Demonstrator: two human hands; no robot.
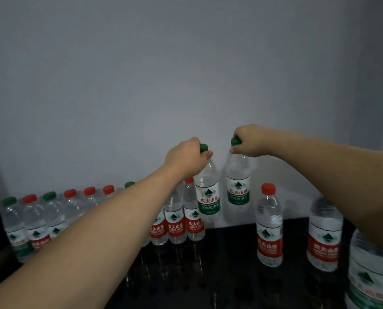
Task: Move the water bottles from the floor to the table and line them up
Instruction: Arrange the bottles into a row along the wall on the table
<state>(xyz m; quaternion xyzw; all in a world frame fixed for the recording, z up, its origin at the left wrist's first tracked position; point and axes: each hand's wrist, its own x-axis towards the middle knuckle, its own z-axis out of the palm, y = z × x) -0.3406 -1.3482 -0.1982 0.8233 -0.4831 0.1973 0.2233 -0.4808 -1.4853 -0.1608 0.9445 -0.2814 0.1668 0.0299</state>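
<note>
Both forearms reach over the dark counter [226, 275], left hand [186, 159] and right hand [250, 141] each with fingers clamped on a green-capped bottle's neck, left bottle [208, 195] and right bottle [238, 186] hanging above the back edge, likely about to be set down beside the row [177, 221] there.

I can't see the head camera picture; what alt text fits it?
Each hand, left hand and right hand, holds a green-capped water bottle by its neck, left bottle and right bottle, above a dark table where a row of bottles stands along the wall.
</note>
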